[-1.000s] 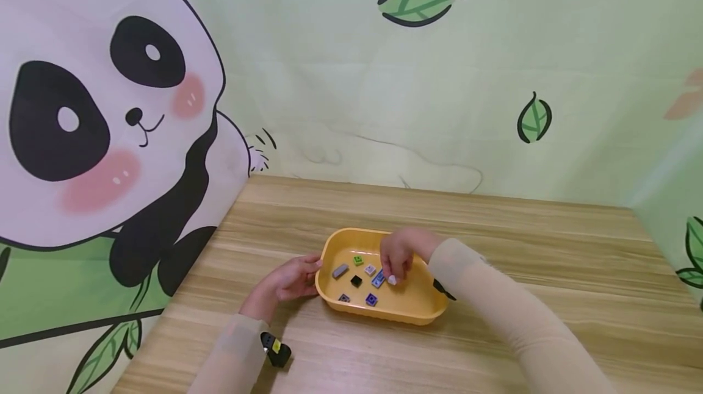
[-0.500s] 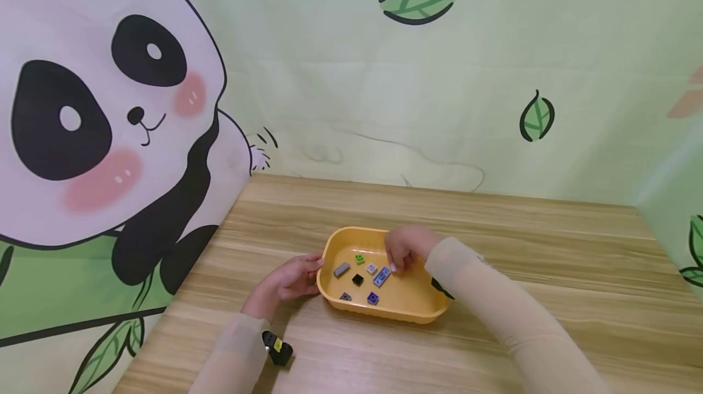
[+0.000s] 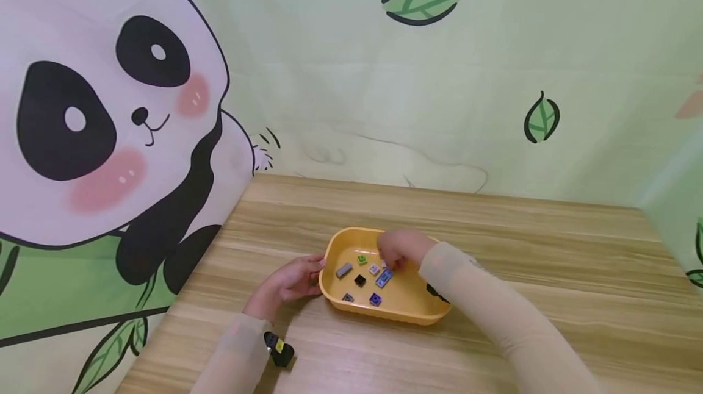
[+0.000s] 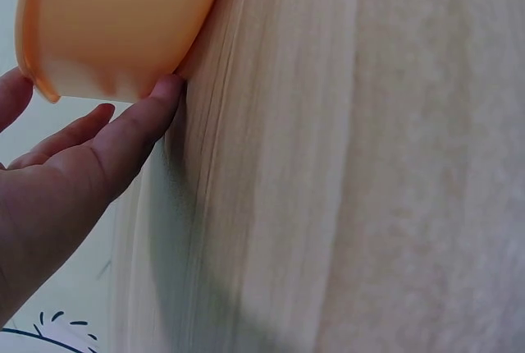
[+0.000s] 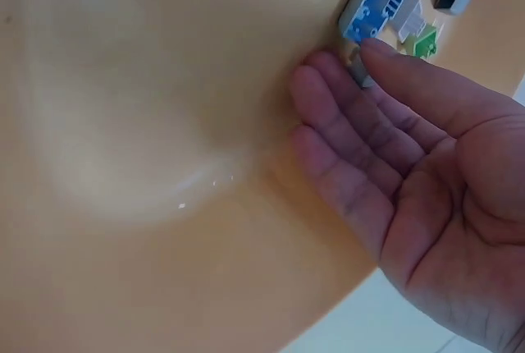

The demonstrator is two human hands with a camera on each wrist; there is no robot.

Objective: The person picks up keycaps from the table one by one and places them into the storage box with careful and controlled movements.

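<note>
A yellow plastic tray (image 3: pixel 406 316) stands on the table with several small toy bricks inside. At its left end my left hand (image 3: pixel 293 278) touches the wall and rim with extended fingers; the left wrist view shows the thumb low against the tray (image 4: pixel 123 33). Inside the tray, my right hand (image 3: pixel 400 246) pinches a small grey brick (image 5: pixel 359 70) between thumb and fingers, partly hidden. Beside the fingertips lie a long blue brick (image 3: pixel 384 278), a white brick (image 3: pixel 374 269) and a lime green brick (image 3: pixel 361 258).
Further left in the tray are a grey brick (image 3: pixel 344 270), a black brick (image 3: pixel 359 280), a dark grey brick (image 3: pixel 348 297) and a dark blue brick (image 3: pixel 375 299). Behind the wooden table (image 3: pixel 494 345) hangs a cloth (image 3: pixel 351 77) with a panda and leaves.
My right hand has moved from over the long blue brick towards the back of the tray, then slightly left. The left hand stays at the tray's left end.
</note>
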